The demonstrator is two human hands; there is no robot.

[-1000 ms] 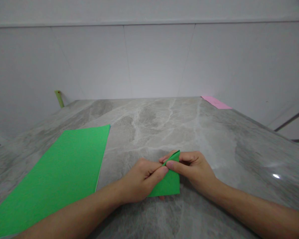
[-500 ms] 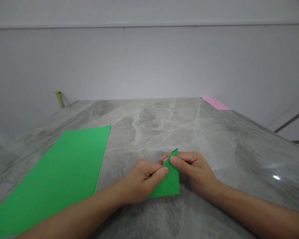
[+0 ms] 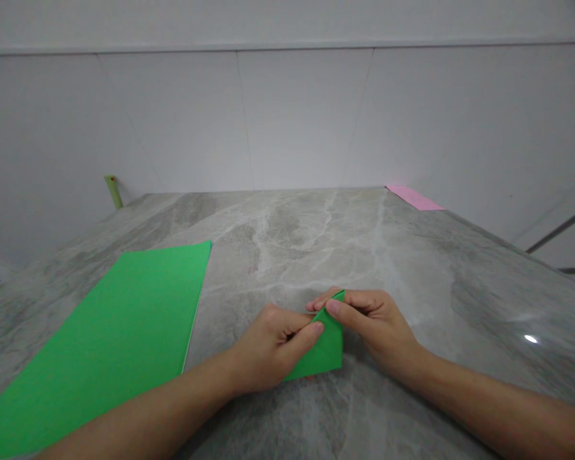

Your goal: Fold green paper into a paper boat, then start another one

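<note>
A small folded piece of green paper (image 3: 323, 351) is held between both hands, just above the grey marbled table. My left hand (image 3: 275, 348) pinches its left side, thumb on top and fingers bent underneath. Near its top corner, my right hand (image 3: 374, 319) grips the paper between thumb and fingers. The tip of that corner stands up a little past my right thumb. Parts of the fingers of both hands are hidden behind the paper.
On the left of the table (image 3: 287, 243) lies a stack of large green paper sheets (image 3: 124, 326), partly under my left forearm. A pink paper (image 3: 414, 197) rests at the far right edge. A light-green strip (image 3: 114, 191) stands at the far left by the white wall (image 3: 297, 121).
The folded paper has tilted slightly: its lower right corner has risen a little and its top tip has bent lower to the right. Both hands keep their hold.
</note>
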